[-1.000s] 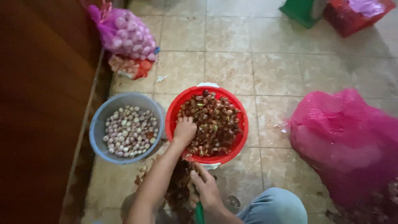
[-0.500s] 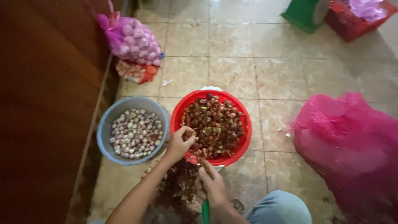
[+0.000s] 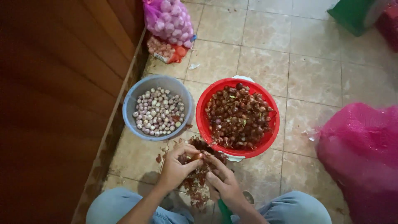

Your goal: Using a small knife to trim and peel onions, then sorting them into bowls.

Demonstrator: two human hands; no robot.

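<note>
While the head camera looks straight down at the tiled floor (image 3: 265,37), the left hand (image 3: 176,166) and the right hand (image 3: 222,182) meet low in the frame, fingertips drawn together around one small shallot (image 3: 198,156). It is reddish-brown, glossy, mostly hidden by the fingers; the left thumb and forefinger pinch it, and the right fingers press in on it from the other side. A green handle (image 3: 225,209) pokes out beneath the right palm; whether the palm grips it I cannot tell.

Directly under the hands, a scatter of dark red peelings (image 3: 195,182) lies on the floor. Just beyond the right hand sits a red basin (image 3: 202,112), piled with unpeeled shallots (image 3: 240,118), dark brown-red with a few green sprouts showing. Just beyond the left hand stands a grey-blue basin (image 3: 130,105) holding peeled shallots (image 3: 158,112), pale pink and white, in a shallower layer. The two basins stand just beside each other, rims nearly touching.

Well past the basins, a pink mesh sack (image 3: 168,20) full of pale bulbs leans at the wooden wall (image 3: 58,95), which runs along the left hand's side. Far to the right hand's side bulges a big pink sack (image 3: 360,153). Nearest the camera, both knees in blue trousers (image 3: 298,209) frame the hands.
</note>
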